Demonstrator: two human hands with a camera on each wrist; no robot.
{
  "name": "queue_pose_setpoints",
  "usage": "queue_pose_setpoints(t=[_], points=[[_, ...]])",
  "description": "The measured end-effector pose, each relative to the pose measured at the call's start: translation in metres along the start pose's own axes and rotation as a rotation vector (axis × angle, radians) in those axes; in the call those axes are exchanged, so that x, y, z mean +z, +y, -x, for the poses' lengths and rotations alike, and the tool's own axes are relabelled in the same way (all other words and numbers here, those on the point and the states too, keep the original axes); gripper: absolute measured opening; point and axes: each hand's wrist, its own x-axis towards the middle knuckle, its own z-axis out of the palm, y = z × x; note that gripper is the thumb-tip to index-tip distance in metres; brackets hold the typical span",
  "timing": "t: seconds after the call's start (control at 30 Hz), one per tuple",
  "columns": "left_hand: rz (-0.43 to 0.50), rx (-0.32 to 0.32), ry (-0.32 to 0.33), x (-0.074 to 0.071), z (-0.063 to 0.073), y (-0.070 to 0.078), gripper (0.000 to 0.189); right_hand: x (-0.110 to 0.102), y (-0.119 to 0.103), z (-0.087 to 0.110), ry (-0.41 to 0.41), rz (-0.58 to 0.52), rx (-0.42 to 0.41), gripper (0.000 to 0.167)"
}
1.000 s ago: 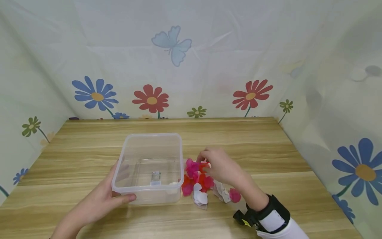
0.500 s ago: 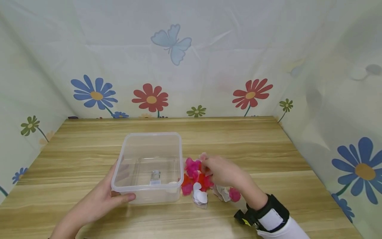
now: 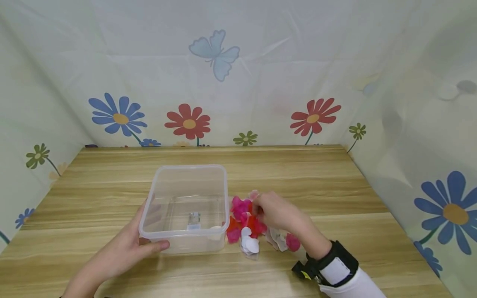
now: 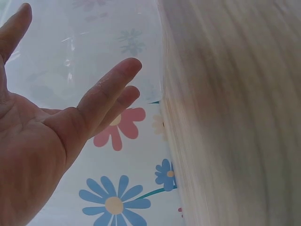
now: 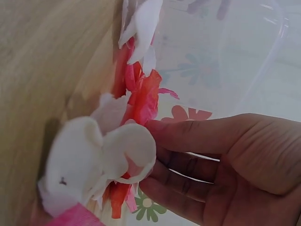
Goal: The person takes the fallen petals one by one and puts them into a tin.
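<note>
A clear, square plastic box [image 3: 186,244], with no lid on it, stands on the table left of centre. My left hand [image 3: 128,248] steadies its near left corner, the thumb along the front wall. In the left wrist view the fingers [image 4: 110,89] are straight against the clear wall. Right of the box lies a pile of artificial flower petals [image 3: 240,207], pink, red and white. My right hand [image 3: 277,211] reaches into it. Its thumb and fingers come together at the red petals [image 5: 146,99], pinching there; white petals [image 5: 75,160] partly hide the fingertips.
Near the box's right wall lie white petals [image 3: 250,245]. A loose pink petal [image 3: 292,242] lies below the right forearm. A small pale label [image 3: 194,221] shows at the box's floor. Flower-printed cloth [image 3: 261,82] surrounds the wooden table [image 3: 316,165].
My right hand has moved slightly down toward me in the pile, its fingers drawing together and uncovering a pale pink petal behind them. The left hand and the box have stayed put.
</note>
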Motion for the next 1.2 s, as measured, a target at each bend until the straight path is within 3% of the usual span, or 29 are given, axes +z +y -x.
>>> queue_pose_setpoints(t=[0.53, 0.9, 1.2], points=[[-0.004, 0.007, -0.002, 0.000, 0.000, -0.002, 0.114, -0.008, 0.004, -0.004, 0.078, -0.053, 0.005, 0.012], [-0.012, -0.005, -0.002, 0.000, 0.000, -0.003, 0.113, -0.020, -0.003, 0.000, 0.182, -0.104, -0.001, 0.007], [-0.003, -0.015, -0.011, -0.001, 0.000, -0.003, 0.111, -0.027, -0.014, 0.007, 0.330, -0.113, -0.064, 0.010]])
